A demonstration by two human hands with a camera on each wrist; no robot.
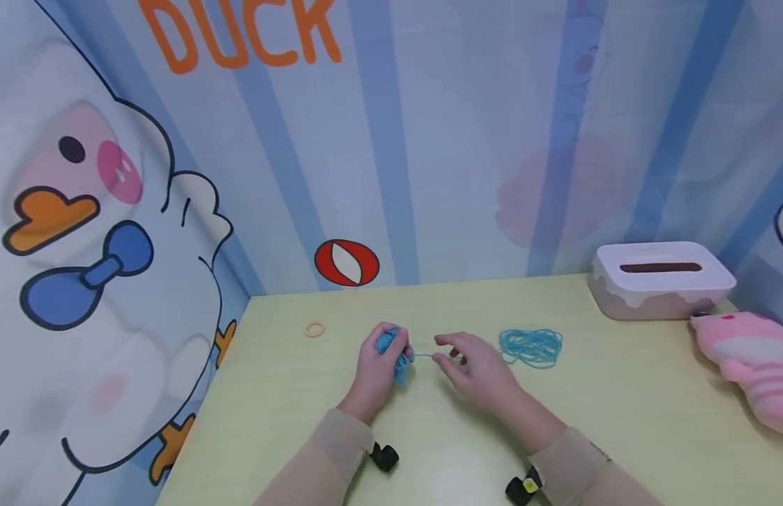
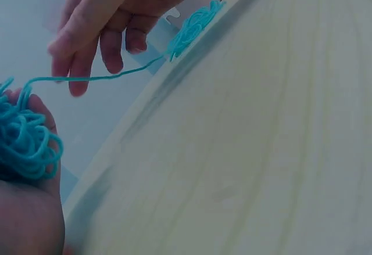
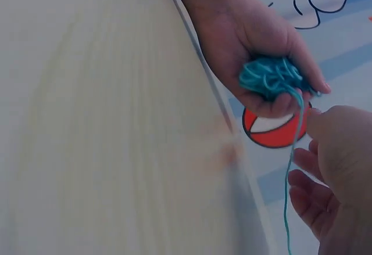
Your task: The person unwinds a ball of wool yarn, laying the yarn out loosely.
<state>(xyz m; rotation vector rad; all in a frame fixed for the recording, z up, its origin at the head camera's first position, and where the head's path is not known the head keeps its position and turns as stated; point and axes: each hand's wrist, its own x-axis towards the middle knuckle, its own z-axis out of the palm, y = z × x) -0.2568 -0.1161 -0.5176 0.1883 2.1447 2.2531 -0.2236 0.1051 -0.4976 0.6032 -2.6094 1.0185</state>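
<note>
bundle of blue yarn (image 3: pixel 270 76): located in the left hand (image 1: pixel 375 362), above the table (image 1: pixel 619 400); fingers and thumb are curled round it, loops protruding. one strand (image 2: pixel 107 78) leaves the bundle and runs past the right hand (image 1: pixel 483 372) to a loose yarn heap (image 1: pixel 532 348) lying on the table. right hand: fingers relaxed and slightly bent, thumb apart from them, strand alongside; whether it touches the skin cannot be told. an orange ring (image 1: pixel 315 329) lies flat, left of the left hand. at the table's far right stands a slotted box (image 1: pixel 660 302); a pink plush toy (image 1: pixel 755 365) lies just beside it. a printed cloth (image 1: pixel 455 140) hangs behind.
</note>
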